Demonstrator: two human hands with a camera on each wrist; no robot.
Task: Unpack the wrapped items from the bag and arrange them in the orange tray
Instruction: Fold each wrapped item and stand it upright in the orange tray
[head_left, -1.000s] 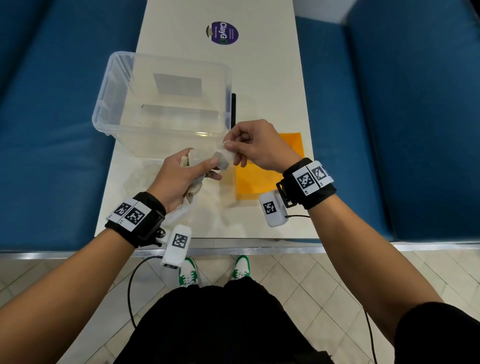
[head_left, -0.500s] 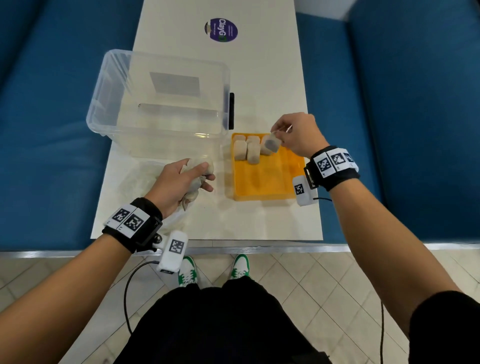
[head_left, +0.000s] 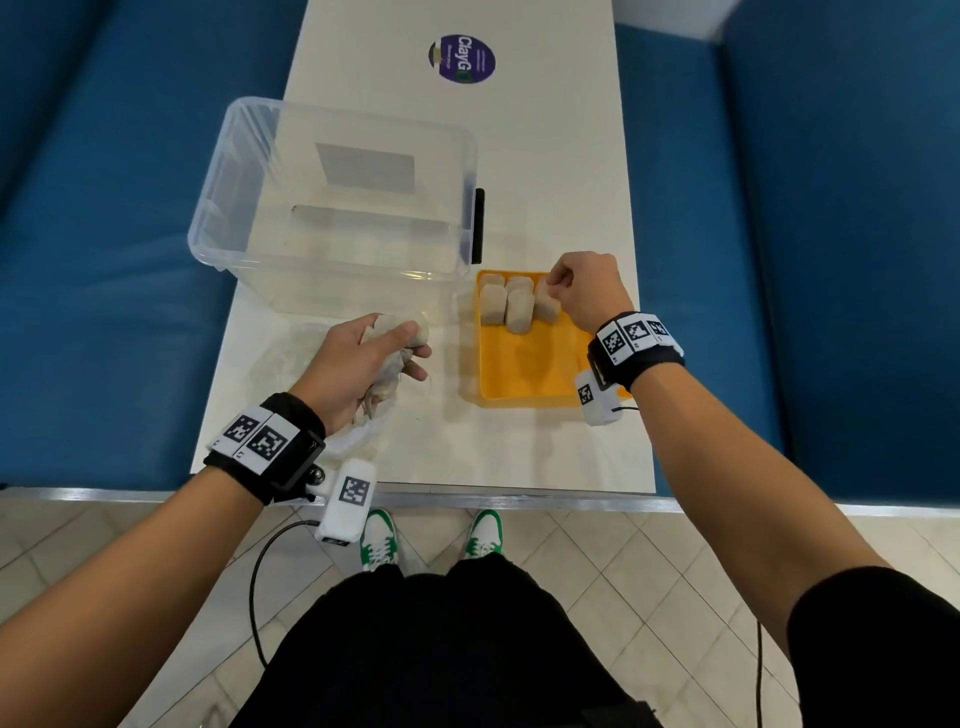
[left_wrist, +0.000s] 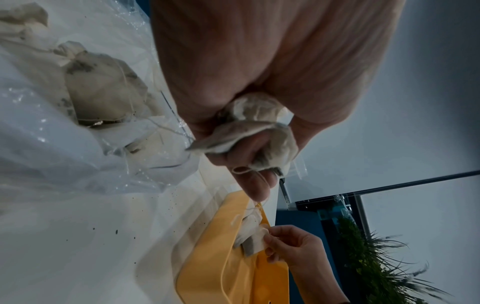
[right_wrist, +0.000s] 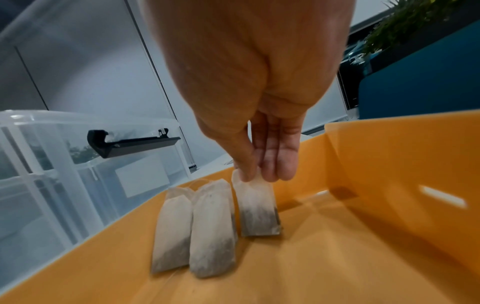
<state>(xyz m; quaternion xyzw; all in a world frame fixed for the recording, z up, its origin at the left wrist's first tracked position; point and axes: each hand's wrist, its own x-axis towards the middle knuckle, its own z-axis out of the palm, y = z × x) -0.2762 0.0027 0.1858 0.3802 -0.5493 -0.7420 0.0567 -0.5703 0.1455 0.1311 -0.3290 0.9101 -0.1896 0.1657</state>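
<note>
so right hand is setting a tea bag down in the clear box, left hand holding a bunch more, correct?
Not the clear box. The right wrist view shows the right hand pinching the top of a tea bag inside the orange tray, beside two tea bags already lying there. The rest holds: the left hand grips a bunch more.
</note>
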